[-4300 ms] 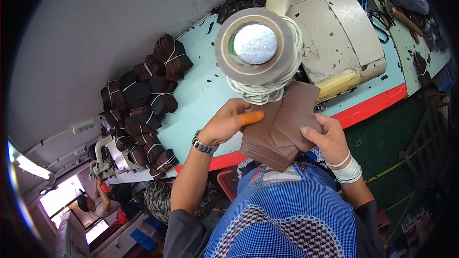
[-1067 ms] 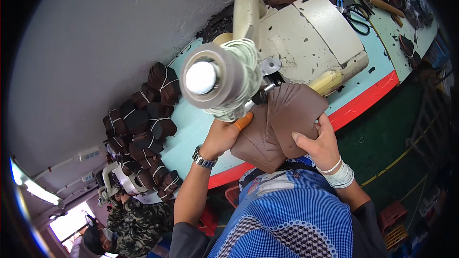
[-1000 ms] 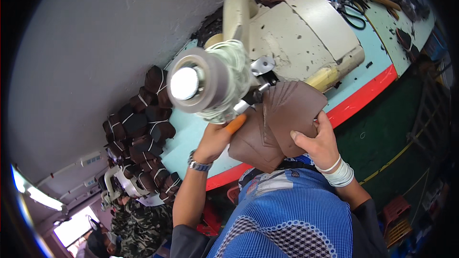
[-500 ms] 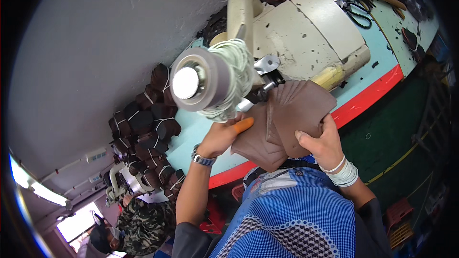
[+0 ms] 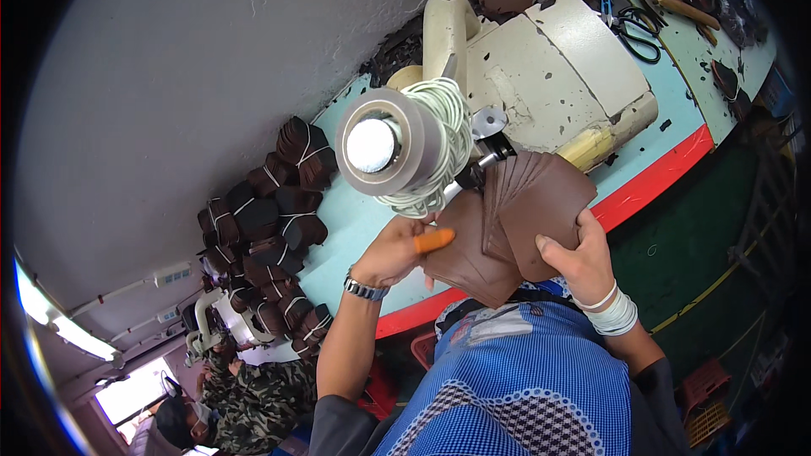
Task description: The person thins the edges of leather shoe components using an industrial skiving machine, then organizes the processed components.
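Brown leather pieces (image 5: 541,232) are fanned out in a stack between my two hands, above the table's front edge. My right hand (image 5: 579,262) grips the right side of the fan, its thumb on top; pale bands circle that wrist. At the left side of the stack, my left hand (image 5: 397,252) holds the pieces, an orange cover on its thumb and the thumb lying on the leather. Some of its fingers are hidden under the pieces. Just beyond the stack stands a cream machine (image 5: 541,59) with a metal working end (image 5: 490,148), partly covered by the fan.
A lamp head (image 5: 380,148) wrapped in pale cord hangs close above my left hand. Tied brown bundles (image 5: 270,228) are piled along the wall. Black scissors (image 5: 638,34) lie at the far right of the light-blue table (image 5: 355,262). Another person (image 5: 245,409) sits at the lower left.
The view has shifted slightly, so the lamp and machine appear a little further right and lower. Both hands keep hold of the fanned leather pieces, whose spread looks nearly the same.
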`<action>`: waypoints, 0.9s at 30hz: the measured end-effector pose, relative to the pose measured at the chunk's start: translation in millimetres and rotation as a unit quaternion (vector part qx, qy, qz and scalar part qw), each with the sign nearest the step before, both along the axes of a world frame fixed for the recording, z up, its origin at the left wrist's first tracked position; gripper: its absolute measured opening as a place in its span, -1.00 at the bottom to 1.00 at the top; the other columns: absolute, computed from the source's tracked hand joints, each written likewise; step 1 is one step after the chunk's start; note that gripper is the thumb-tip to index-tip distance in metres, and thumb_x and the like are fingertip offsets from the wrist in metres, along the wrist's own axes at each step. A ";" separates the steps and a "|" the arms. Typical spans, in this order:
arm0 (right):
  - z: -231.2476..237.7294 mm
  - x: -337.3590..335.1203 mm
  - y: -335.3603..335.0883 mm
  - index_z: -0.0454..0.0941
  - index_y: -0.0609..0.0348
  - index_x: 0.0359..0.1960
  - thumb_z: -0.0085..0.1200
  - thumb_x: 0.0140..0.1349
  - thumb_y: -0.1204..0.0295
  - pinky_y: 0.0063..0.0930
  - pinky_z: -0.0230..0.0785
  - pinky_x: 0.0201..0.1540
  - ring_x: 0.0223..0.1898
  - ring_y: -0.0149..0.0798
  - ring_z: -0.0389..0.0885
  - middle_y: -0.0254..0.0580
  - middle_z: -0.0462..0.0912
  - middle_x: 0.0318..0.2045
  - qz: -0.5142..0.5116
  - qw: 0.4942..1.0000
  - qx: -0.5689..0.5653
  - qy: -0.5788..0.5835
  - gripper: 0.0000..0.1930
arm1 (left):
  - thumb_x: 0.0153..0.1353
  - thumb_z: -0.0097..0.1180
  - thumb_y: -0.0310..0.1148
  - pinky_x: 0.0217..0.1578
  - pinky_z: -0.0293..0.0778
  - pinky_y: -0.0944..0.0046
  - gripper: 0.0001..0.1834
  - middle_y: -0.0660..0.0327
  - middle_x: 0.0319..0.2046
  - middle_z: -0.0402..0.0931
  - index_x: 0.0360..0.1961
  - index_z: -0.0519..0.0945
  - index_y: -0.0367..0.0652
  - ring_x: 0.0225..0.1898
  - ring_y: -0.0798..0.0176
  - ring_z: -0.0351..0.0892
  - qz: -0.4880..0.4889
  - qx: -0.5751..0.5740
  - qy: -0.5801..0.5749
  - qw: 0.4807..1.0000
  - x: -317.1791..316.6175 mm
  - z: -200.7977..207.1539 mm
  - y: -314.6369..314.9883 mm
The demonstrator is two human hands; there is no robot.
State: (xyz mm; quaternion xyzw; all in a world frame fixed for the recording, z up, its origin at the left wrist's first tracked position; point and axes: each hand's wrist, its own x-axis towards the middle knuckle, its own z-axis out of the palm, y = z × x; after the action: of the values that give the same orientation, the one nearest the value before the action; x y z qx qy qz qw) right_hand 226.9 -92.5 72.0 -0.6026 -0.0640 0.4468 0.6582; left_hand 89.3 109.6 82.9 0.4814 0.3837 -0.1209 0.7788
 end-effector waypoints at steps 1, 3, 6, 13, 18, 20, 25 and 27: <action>0.6 -0.2 -1.1 0.33 0.41 -0.09 0.10 -0.04 0.55 -0.48 0.32 -0.06 -0.17 -0.33 0.49 -0.12 0.51 -0.20 0.025 0.999 -0.024 0.016 -0.58 | 0.27 -0.04 -0.27 -0.80 0.37 0.50 -0.72 0.24 -0.59 0.46 -0.35 0.48 -0.33 -0.63 0.45 0.50 -0.058 0.007 0.000 0.998 -2.1 -0.6 2.6; 1.6 -1.7 -0.9 0.37 0.41 -0.13 0.10 -0.04 0.54 -0.49 0.33 -0.09 -0.20 -0.34 0.51 -0.13 0.53 -0.23 0.018 1.000 -0.019 0.005 -0.61 | 0.27 -0.05 -0.27 -0.80 0.37 0.48 -0.72 0.26 -0.60 0.46 -0.36 0.49 -0.33 -0.64 0.46 0.49 -0.073 0.040 0.025 0.996 5.1 -5.4 -3.3; 0.9 -2.2 -0.3 0.40 0.41 -0.17 0.11 -0.04 0.53 -0.50 0.34 -0.11 -0.22 -0.35 0.52 -0.14 0.55 -0.26 0.010 1.000 -0.022 -0.001 -0.64 | 0.28 -0.06 -0.29 -0.79 0.40 0.42 -0.73 0.20 -0.53 0.51 -0.30 0.48 -0.34 -0.62 0.42 0.52 0.014 0.150 -0.067 0.986 5.9 -11.0 -12.8; 3.8 1.9 2.4 0.38 0.41 -0.13 0.12 -0.04 0.54 -0.50 0.34 -0.09 -0.20 -0.36 0.50 -0.15 0.54 -0.22 0.016 1.000 -0.005 -0.012 -0.61 | 0.31 -0.14 -0.35 -0.73 0.51 0.37 -0.78 0.14 -0.47 0.52 -0.22 0.41 -0.33 -0.54 0.32 0.59 -0.091 0.070 0.026 0.993 9.2 -3.8 -3.6; 3.6 -0.1 4.9 0.36 0.40 -0.09 0.12 -0.04 0.55 -0.50 0.32 -0.06 -0.16 -0.36 0.49 -0.15 0.52 -0.19 0.014 1.000 0.003 -0.016 -0.58 | 0.33 -0.18 -0.30 -0.66 0.54 0.36 -0.73 0.13 -0.45 0.52 -0.25 0.42 -0.33 -0.54 0.30 0.59 0.023 0.006 -0.015 1.000 -6.4 -1.8 -11.6; 4.0 -0.1 3.4 0.36 0.39 -0.09 0.12 -0.04 0.55 -0.49 0.31 -0.05 -0.15 -0.36 0.48 -0.14 0.52 -0.19 0.024 1.000 0.000 -0.021 -0.58 | 0.33 -0.18 -0.30 -0.57 0.56 0.36 -0.70 0.12 -0.42 0.53 -0.21 0.44 -0.38 -0.47 0.30 0.60 -0.015 0.009 -0.025 1.000 -6.6 -2.8 -10.3; 5.9 2.8 2.6 0.36 0.38 -0.08 0.11 -0.03 0.57 -0.50 0.30 -0.05 -0.15 -0.37 0.48 -0.16 0.52 -0.19 0.008 1.000 0.001 -0.014 -0.59 | 0.33 -0.15 -0.28 -0.39 0.54 0.41 -0.63 0.18 -0.46 0.57 -0.15 0.46 -0.46 -0.41 0.37 0.58 -0.042 0.119 0.029 0.992 -3.6 -22.6 -12.4; 7.2 2.8 4.2 0.36 0.38 -0.08 0.11 -0.03 0.57 -0.50 0.30 -0.04 -0.15 -0.37 0.48 -0.16 0.52 -0.19 0.013 1.000 0.000 -0.017 -0.59 | 0.33 -0.14 -0.26 -0.35 0.53 0.42 -0.61 0.15 -0.38 0.56 -0.15 0.47 -0.47 -0.41 0.36 0.58 -0.042 0.116 0.037 0.992 -7.0 -16.6 -15.6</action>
State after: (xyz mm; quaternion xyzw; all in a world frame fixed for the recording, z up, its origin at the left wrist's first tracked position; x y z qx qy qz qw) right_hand 229.7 -88.3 79.2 -0.6094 -0.0823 0.4450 0.6510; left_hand 82.3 94.0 66.3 0.5794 0.4026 -0.1260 0.6974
